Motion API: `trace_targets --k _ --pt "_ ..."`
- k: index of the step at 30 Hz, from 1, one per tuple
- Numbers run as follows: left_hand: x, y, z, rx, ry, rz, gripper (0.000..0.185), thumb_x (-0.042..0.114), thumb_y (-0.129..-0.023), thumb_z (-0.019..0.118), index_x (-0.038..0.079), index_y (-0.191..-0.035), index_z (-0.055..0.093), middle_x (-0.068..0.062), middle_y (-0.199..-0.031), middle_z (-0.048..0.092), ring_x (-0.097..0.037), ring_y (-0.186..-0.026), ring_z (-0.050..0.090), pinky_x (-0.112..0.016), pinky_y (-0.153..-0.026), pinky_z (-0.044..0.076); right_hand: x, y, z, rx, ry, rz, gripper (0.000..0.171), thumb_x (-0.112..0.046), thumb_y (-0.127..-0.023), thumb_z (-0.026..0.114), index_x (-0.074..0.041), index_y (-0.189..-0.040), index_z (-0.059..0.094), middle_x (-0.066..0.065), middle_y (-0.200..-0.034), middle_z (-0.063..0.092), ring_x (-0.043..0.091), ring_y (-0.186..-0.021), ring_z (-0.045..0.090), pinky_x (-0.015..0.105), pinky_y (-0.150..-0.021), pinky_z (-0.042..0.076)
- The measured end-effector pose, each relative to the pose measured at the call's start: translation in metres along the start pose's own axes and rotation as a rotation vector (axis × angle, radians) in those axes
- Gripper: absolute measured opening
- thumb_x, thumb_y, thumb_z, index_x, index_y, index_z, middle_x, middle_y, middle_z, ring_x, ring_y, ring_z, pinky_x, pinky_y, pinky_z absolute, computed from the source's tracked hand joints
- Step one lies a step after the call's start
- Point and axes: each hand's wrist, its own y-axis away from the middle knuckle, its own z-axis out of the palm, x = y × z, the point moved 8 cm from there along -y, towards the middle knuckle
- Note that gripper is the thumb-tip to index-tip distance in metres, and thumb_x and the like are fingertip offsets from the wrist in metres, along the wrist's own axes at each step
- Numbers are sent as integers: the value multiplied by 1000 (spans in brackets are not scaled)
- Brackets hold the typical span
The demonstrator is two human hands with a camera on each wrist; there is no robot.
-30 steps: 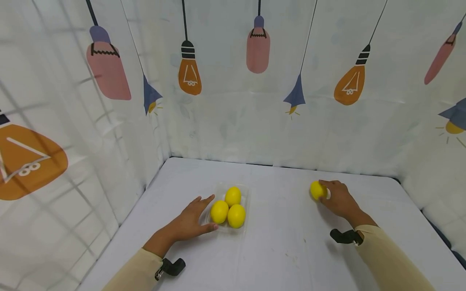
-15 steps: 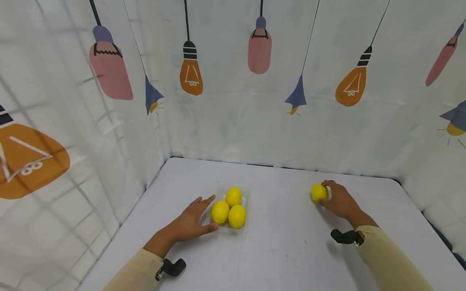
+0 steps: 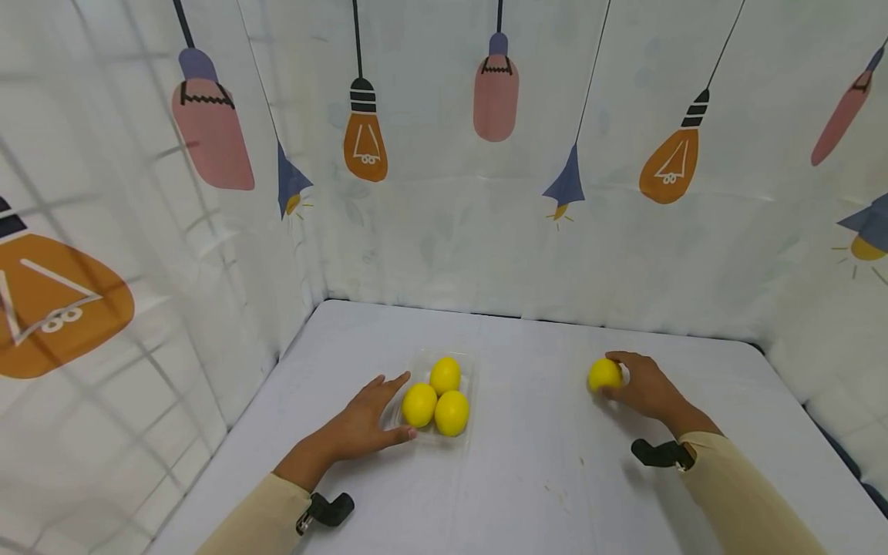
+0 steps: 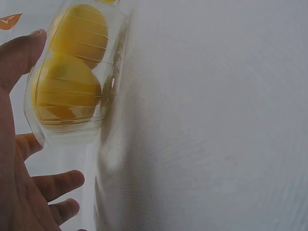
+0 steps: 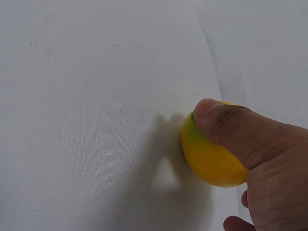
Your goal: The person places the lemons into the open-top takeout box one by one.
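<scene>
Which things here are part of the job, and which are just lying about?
In the job:
- lemon in the right hand
- clear tray with three lemons, left hand resting against it

Just about:
- white table
- lamp-print curtain behind
- black wrist mounts

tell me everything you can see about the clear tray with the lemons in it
The clear tray is a thin, see-through plastic punnet with ribbed walls and rounded corners, sitting flat on the white table, left of centre. It holds three yellow lemons packed close together, two nearer the person and one behind. It has no lid that shows. The left hand rests against its left side, thumb at the near corner and fingers straight along the wall. The fourth lemon, in the right hand, lies well apart from it.
</scene>
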Motion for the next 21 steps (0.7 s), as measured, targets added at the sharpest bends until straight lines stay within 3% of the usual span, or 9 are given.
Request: trace_targets --k 6,21 --pt "-1 -1 1 -6 -11 -11 101 72 -86 67 26 -165 25 -5 -167 28 -40 -154 13 -71 -116 19 -3 4 2 -24 -8 8 80 -39 -86 83 1 -145 48 33 -142 51 52 -127 48 69 -102 40" --pt "0 0 1 -6 -2 -20 100 70 -86 68 25 -164 26 -8 -166 29 -41 -154 14 -71 -115 21 -31 4 10 -16 -49 -67 82 -46 -85 83 -8 -150 49 23 -145 53 48 -128 51 66 -101 43"
